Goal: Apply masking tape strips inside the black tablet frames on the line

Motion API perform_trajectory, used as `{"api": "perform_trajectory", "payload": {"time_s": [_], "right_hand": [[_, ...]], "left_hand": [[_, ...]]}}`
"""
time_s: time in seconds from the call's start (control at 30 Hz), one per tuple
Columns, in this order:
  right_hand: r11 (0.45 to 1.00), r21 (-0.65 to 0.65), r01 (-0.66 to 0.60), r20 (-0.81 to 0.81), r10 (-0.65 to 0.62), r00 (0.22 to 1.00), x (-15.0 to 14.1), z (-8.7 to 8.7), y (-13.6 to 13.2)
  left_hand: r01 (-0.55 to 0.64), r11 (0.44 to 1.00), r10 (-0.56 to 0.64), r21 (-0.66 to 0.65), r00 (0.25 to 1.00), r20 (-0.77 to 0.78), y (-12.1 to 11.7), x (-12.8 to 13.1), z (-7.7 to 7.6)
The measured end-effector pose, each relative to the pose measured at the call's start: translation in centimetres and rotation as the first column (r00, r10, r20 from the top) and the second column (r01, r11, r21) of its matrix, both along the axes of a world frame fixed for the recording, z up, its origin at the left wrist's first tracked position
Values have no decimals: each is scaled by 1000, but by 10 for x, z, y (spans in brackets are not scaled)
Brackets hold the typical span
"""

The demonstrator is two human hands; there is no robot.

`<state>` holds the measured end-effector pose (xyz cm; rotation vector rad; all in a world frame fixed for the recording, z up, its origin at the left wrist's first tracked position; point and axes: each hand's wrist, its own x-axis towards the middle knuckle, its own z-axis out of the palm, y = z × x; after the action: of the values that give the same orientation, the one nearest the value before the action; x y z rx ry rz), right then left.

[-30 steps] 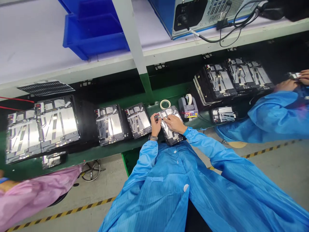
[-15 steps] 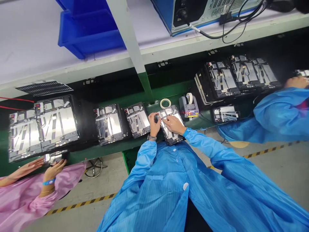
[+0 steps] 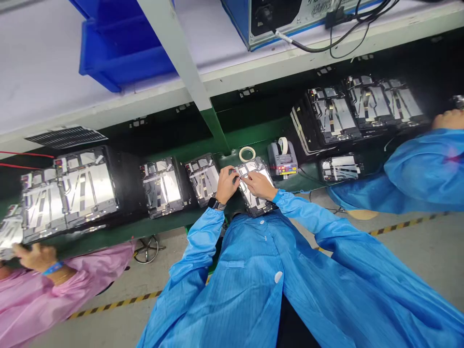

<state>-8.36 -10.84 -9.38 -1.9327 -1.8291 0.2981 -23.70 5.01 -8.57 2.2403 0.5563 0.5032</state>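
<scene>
My left hand [image 3: 227, 184] and my right hand [image 3: 258, 184] both rest on a dark tablet-sized panel [image 3: 253, 189] with silver foil and tape strips. My left fingertips grip its upper left corner. My right fingers press on the foil close by, and they hide part of the panel. Anything small between my fingertips cannot be made out. A wristwatch [image 3: 218, 205] sits on my left wrist, and blue sleeves cover both arms.
Similar panels [image 3: 203, 179] lie in a row along the dark green bench [image 3: 232, 137], with a roll of tape [image 3: 247, 153] and a tape dispenser [image 3: 282, 160] nearby. Co-workers in a blue coat [image 3: 416, 176] and a pink coat [image 3: 61, 299] work on either side.
My left hand has shifted toward my right hand on the panel. The pink-sleeved co-worker's hand has moved left, and the whole view has tilted slightly.
</scene>
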Motion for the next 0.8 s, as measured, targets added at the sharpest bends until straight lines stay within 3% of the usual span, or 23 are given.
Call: {"api": "perform_trajectory", "payload": {"time_s": [0.13, 0.23, 0.33, 0.53, 0.8], "right_hand": [[995, 73, 69, 17, -71, 997, 2, -3, 7], [995, 53, 83, -2, -83, 997, 5, -1, 18], [999, -18, 41, 14, -41, 999, 9, 5, 28], [984, -167, -68, 86, 84, 993, 18, 22, 42], [945, -297, -138, 128, 182, 975, 22, 32, 54]], "left_hand": [[-112, 994, 112, -3, 993, 26, -5, -1, -7], [-234, 963, 245, -135, 967, 68, -14, -2, -17], [-281, 905, 316, -319, 947, 63, -24, -1, -30], [-275, 752, 411, -599, 906, 100, -35, 5, -48], [-280, 704, 470, -652, 872, 133, -44, 13, -52]]}}
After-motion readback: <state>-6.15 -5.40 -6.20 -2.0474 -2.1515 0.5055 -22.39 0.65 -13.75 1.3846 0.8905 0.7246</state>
